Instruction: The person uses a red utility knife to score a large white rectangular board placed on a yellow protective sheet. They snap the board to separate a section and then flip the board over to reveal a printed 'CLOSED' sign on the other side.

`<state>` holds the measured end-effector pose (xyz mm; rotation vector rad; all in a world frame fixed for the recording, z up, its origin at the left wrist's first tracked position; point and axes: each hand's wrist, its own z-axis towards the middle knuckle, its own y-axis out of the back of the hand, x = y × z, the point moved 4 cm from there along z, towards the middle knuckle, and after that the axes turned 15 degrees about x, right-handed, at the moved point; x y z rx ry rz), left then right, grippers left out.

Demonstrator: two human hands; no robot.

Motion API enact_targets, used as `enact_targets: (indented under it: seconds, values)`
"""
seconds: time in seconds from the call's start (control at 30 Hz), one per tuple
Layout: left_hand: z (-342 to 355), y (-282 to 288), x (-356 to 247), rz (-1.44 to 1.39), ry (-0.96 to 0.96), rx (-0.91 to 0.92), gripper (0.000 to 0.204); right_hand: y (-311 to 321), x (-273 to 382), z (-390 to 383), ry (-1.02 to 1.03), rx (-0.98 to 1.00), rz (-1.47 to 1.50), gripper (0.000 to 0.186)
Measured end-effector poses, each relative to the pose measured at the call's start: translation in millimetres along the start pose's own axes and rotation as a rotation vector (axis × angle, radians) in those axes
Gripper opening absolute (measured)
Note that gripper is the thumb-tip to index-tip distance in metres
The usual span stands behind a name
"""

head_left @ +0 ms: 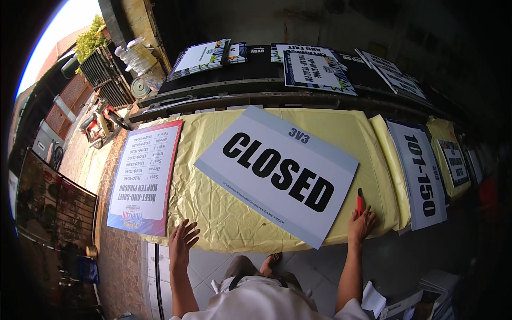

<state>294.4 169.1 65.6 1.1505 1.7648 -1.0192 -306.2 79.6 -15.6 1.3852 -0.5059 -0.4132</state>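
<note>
A large white and pale blue sign board (272, 224) with bold black lettering lies tilted across the middle of a table covered in crinkled yellow paper (213, 218). My right hand (361, 224) grips a red utility knife (360, 201), which points away from me just beyond the board's right edge. Fingers apart and with nothing in it, my left hand (183, 237) hovers at the table's near edge. Close to that hand lies a red and blue bordered schedule board (141, 181), its print upside down to me.
A pale blue numbered board (417, 173) lies sideways at the right. Several printed boards (318, 72) rest on a dark surface behind the table. A motorcycle (98, 124) stands outside at the far left. Loose white sheets (373, 300) lie low on the right.
</note>
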Motion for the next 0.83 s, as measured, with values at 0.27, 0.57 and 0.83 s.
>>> enact_targets:
  seconds: [0.27,0.57,0.83]
  values:
    - [8,-17,-9,0.149,-0.089,0.173,0.054,64,-26,-107,0.029,-0.055,0.973,0.035]
    - [-39,-156,73,0.296,0.157,0.808,0.059,-12,-109,-307,-0.479,0.321,0.955,0.043]
    - [-133,-307,169,0.568,0.484,1.459,0.06,-44,-221,-400,-0.666,0.131,1.064,0.043]
